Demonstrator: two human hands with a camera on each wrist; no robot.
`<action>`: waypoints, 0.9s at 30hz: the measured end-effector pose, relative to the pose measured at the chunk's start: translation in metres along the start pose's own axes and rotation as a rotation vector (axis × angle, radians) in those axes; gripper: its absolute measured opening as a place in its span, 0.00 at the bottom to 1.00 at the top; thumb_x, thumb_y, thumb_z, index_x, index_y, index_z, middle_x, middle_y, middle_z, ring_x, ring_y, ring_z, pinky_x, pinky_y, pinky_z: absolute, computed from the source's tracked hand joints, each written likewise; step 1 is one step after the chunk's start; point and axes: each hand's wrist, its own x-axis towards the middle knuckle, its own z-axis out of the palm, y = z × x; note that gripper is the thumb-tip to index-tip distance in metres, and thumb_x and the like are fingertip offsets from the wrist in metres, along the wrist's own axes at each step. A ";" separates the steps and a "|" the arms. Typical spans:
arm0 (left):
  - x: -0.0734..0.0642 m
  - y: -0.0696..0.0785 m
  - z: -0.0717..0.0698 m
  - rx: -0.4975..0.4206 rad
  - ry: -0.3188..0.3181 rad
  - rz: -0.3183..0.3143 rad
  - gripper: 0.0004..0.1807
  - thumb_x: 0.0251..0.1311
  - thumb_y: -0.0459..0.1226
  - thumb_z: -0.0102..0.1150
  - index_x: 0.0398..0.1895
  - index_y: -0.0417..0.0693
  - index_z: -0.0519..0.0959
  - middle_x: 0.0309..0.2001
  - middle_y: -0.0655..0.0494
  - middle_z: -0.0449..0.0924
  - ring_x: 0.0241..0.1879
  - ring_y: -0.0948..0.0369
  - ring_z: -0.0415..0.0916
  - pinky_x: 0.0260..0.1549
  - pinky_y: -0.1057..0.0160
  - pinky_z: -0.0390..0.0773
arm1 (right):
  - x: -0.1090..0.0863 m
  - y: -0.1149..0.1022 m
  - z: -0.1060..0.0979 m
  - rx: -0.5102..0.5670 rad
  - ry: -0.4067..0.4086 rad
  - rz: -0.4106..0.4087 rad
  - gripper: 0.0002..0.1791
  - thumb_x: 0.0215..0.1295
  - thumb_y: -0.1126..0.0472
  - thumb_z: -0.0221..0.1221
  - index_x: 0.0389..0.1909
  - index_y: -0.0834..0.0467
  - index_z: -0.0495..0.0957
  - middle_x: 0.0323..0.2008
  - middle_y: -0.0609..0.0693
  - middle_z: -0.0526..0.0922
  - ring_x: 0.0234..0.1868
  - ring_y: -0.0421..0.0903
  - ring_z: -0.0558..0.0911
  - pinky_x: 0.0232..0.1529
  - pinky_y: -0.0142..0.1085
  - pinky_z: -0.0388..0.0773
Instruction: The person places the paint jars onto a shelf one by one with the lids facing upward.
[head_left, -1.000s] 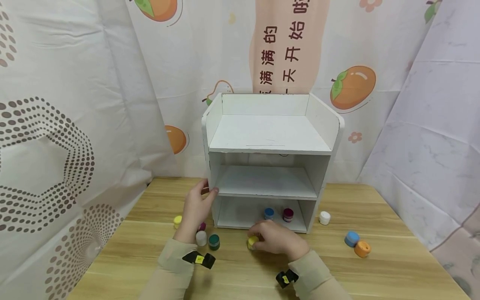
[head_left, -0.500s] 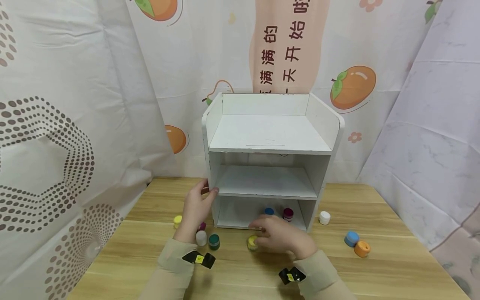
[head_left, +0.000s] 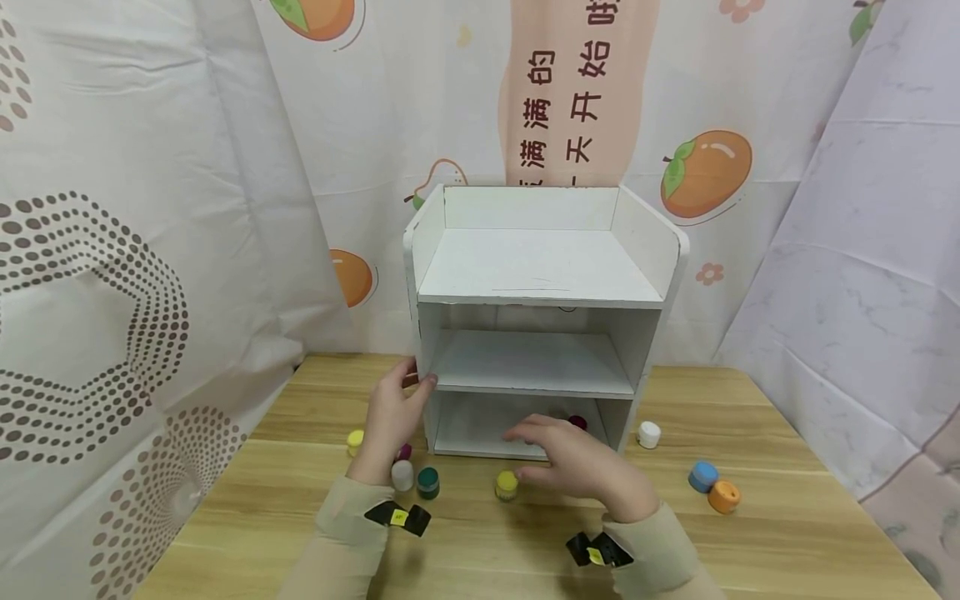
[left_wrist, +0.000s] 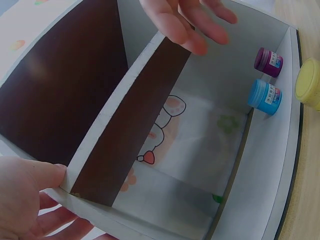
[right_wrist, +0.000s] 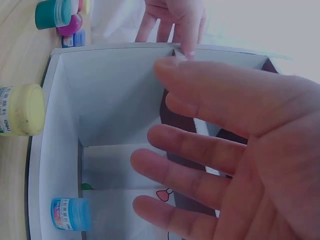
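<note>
A white two-tier shelf unit (head_left: pixel 540 262) stands at the table's middle. My left hand (head_left: pixel 393 417) grips its left side panel, thumb on the front edge and fingers round the outside. My right hand (head_left: pixel 577 462), fingers spread and holding nothing, hovers before the lower compartment. A small yellow-lidded jar (head_left: pixel 507 485) stands on the table just left of the right thumb. In the left wrist view, a blue jar (left_wrist: pixel 265 96) and a purple jar (left_wrist: pixel 268 62) stand side by side on the bottom board. The right hand hides the blue one in the head view.
Left of the unit are a green jar (head_left: pixel 428 482), a white jar (head_left: pixel 402 476), a purple jar (head_left: pixel 404 452) and a yellow jar (head_left: pixel 356 442). To the right stand a white jar (head_left: pixel 648 434), a blue jar (head_left: pixel 703 476) and an orange jar (head_left: pixel 724 497). Printed curtains hang behind.
My right hand has let go of the yellow-lidded jar, opened its fingers and drawn off to the right. The jar stays on the table. My left hand has not moved.
</note>
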 end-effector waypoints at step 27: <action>0.001 0.001 -0.001 -0.002 -0.010 -0.023 0.24 0.71 0.44 0.62 0.65 0.44 0.76 0.61 0.45 0.79 0.59 0.48 0.78 0.53 0.47 0.81 | 0.015 0.009 0.041 -0.083 -0.112 0.038 0.24 0.58 0.63 0.71 0.56 0.61 0.82 0.53 0.53 0.82 0.52 0.48 0.81 0.55 0.44 0.80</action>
